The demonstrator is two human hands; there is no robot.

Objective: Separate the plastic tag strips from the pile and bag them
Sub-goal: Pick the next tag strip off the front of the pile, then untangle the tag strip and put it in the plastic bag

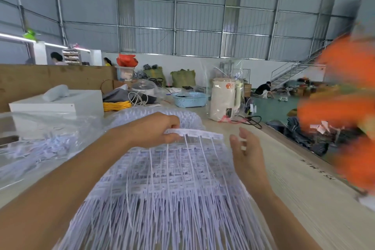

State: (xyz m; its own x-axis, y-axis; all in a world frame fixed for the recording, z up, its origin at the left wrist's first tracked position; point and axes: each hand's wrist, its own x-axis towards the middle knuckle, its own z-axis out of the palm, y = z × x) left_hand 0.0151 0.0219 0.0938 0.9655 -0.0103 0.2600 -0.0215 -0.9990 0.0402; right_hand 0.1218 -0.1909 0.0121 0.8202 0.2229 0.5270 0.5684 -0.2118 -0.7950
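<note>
Corrugated metal walls rise behind a long pale worktable (pixel 284 168) heaped with a pile of white plastic tag strips (pixel 172 189). Curled round one end of a tag strip (pixel 194 133), the left hand (pixel 154 130) pinches it just above the pile, its thin tails hanging from the fingers onto the heap. Just right of that strip, the right hand (pixel 246 152) hovers with fingers loosely spread, seemingly holding nothing, while a clear bag of tags (pixel 38 144) lies left of the left hand.
</note>
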